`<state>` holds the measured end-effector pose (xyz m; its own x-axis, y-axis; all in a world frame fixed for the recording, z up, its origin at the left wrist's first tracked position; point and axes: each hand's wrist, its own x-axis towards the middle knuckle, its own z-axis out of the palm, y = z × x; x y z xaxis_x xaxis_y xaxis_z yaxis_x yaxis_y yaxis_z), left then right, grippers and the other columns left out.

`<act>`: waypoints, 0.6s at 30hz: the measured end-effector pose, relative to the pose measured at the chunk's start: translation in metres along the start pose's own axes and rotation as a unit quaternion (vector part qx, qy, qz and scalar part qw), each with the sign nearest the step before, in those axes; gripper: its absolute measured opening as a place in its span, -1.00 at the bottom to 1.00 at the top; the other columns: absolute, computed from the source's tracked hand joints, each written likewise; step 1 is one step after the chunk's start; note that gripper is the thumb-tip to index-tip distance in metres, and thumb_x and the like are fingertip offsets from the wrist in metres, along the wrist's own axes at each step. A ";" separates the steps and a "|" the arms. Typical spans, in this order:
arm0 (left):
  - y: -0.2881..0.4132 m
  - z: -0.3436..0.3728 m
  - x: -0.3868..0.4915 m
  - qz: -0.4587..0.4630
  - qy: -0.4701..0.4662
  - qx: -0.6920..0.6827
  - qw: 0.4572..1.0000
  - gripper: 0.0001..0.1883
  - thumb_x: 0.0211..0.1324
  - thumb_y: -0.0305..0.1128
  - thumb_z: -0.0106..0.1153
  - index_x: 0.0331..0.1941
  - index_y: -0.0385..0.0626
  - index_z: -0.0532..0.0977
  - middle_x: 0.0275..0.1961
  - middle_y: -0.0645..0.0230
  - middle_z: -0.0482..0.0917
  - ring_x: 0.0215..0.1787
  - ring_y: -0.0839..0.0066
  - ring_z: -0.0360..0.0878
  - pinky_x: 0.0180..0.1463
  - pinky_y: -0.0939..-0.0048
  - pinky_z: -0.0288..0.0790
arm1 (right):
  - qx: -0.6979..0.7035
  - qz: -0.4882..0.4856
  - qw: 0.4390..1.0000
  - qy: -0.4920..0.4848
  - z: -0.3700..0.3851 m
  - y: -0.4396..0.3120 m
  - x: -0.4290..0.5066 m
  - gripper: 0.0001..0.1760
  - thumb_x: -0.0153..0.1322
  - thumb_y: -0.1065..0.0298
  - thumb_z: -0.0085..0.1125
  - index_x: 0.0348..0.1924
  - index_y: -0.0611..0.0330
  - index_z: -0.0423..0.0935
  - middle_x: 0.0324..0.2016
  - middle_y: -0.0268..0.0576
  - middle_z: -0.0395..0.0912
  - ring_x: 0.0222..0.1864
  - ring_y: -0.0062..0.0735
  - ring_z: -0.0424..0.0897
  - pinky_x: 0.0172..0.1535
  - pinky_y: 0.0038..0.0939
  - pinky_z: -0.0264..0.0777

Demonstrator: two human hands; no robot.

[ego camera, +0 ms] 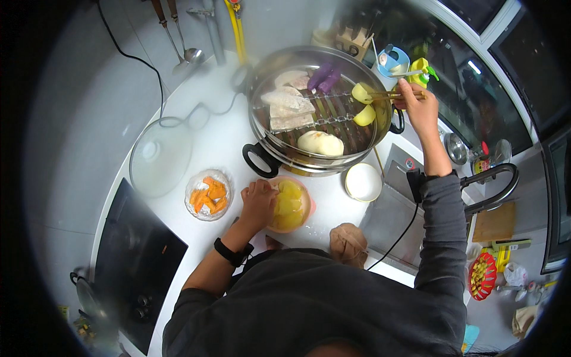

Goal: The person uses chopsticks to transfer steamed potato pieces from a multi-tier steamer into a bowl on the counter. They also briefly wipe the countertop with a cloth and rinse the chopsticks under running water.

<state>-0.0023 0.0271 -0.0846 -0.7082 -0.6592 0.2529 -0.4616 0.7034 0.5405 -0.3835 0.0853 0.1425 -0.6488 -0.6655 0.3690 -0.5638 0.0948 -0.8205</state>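
Note:
My right hand (419,105) holds a pair of wooden chopsticks (387,95) whose tips reach a yellow potato piece (362,93) in the large steel steamer (263,142). A second yellow piece (365,116) lies just below it. On the same rack are purple sweet potato pieces (324,78), pale taro-like slabs (291,111) and a pale bun-like lump (320,143). My left hand (258,203) rests at the rim of a pink bowl (311,206) of yellow potato pieces (287,204) in liquid; its fingertips are partly hidden, so its grip is unclear.
A glass bowl of orange pieces (208,195) stands left, near a glass lid (160,156) and a black cooktop (138,259). To the right are a white bowl (363,182), a brown cloth (349,244), the sink (395,214) and a black faucet (499,172).

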 end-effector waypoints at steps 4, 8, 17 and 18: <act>-0.001 0.000 -0.002 -0.004 0.004 -0.016 1.000 -0.80 0.09 -0.35 0.15 -0.19 -0.01 0.62 -0.04 0.29 0.45 0.09 0.23 0.34 0.14 0.08 0.10 | 0.032 0.043 0.999 -0.001 0.010 0.012 0.030 -0.56 0.40 0.09 0.31 -0.36 0.43 0.63 -0.52 -0.13 0.66 -0.50 -0.42 0.69 -0.39 -0.52 0.59; -0.002 -0.001 -0.003 -0.016 -0.015 -0.020 1.000 -0.77 0.08 -0.31 0.16 -0.16 -0.01 0.61 -0.02 0.30 0.43 0.11 0.24 0.33 0.16 0.08 0.09 | 0.043 0.089 0.995 -0.019 0.015 0.018 0.043 -0.55 0.43 0.07 0.26 -0.34 0.43 0.61 -0.47 -0.08 0.65 -0.49 -0.39 0.69 -0.38 -0.51 0.61; -0.006 0.006 -0.001 -0.016 -0.024 -0.025 0.999 -0.71 0.04 -0.30 0.20 -0.11 0.00 0.59 0.03 0.29 0.41 0.16 0.25 0.32 0.21 0.09 0.09 | -0.038 0.011 0.997 -0.070 0.019 0.002 0.022 -0.57 0.43 0.05 0.27 -0.37 0.35 0.66 -0.52 -0.17 0.66 -0.49 -0.51 0.66 -0.36 -0.56 0.54; -0.006 0.007 -0.001 -0.013 -0.023 -0.028 0.999 -0.70 0.02 -0.31 0.21 -0.11 -0.01 0.58 0.03 0.30 0.41 0.15 0.24 0.32 0.20 0.08 0.10 | -0.026 0.017 0.997 -0.072 0.019 -0.001 0.020 -0.58 0.42 0.05 0.29 -0.38 0.34 0.67 -0.54 -0.19 0.65 -0.49 -0.53 0.66 -0.36 -0.57 0.52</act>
<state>-0.0023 0.0251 -0.0936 -0.7204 -0.6635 0.2020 -0.4508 0.6693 0.5906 -0.3863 0.0579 0.1422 -0.5906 -0.7597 0.2721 -0.5703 0.1544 -0.8068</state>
